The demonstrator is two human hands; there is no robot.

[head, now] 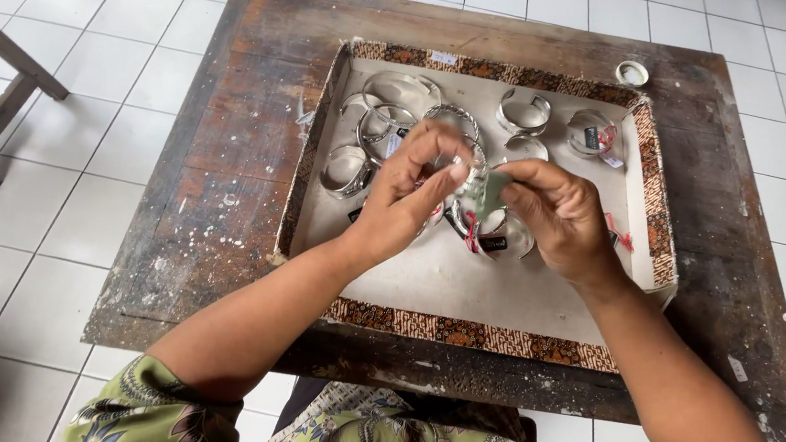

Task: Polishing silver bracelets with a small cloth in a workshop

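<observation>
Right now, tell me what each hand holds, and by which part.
Left hand pinches a silver bangle by its rim. Right hand pinches a small pale-green piece by its edge, against the bangle.

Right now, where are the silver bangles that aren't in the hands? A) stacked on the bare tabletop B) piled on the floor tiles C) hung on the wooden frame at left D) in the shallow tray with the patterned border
D: the silver bangles lie inside the shallow tray with the patterned border, on the worn wooden table; both hands work above it.
</observation>
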